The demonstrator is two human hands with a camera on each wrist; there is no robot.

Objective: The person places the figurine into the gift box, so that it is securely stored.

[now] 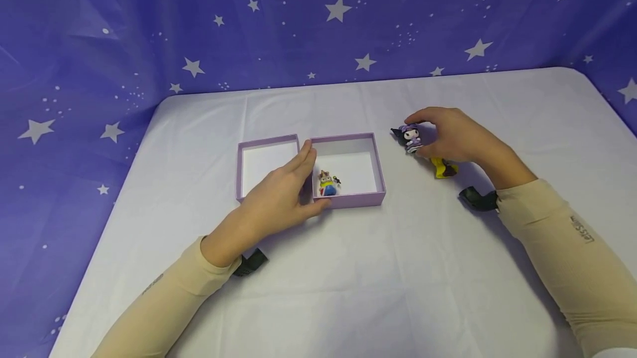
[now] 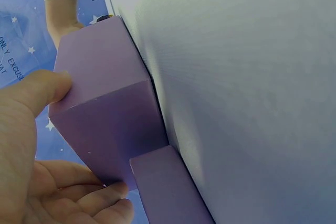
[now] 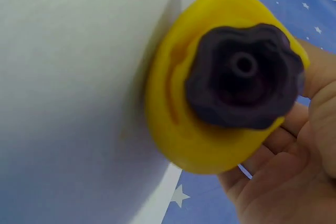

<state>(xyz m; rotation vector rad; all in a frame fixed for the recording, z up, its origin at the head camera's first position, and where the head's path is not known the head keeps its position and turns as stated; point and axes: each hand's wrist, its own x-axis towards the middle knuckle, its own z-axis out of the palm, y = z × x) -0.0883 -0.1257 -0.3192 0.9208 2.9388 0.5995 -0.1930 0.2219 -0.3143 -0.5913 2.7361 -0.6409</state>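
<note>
My left hand (image 1: 271,197) grips the left side of an open purple box (image 1: 348,202), thumb on the front wall and fingers toward the back. Inside the box's front left corner is a small figurine (image 1: 327,187) with a yellow collar and blue lower part. Over to the right, my right hand (image 1: 460,135) holds a black-and-purple Kuromi figurine (image 1: 411,135) between thumb and fingers. Below that hand shows a yellow and dark piece (image 1: 440,168). The right wrist view shows its rounded yellow part (image 3: 165,114) close up; whether it joins the Kuromi figurine I cannot tell.
A shallower purple tray or lid (image 1: 239,170) with a white inside lies against the box's left side. Both stand on a white tablecloth (image 1: 348,269). A blue curtain (image 1: 298,26) with stars hangs behind the table. Black devices (image 1: 479,198) are at both wrists.
</note>
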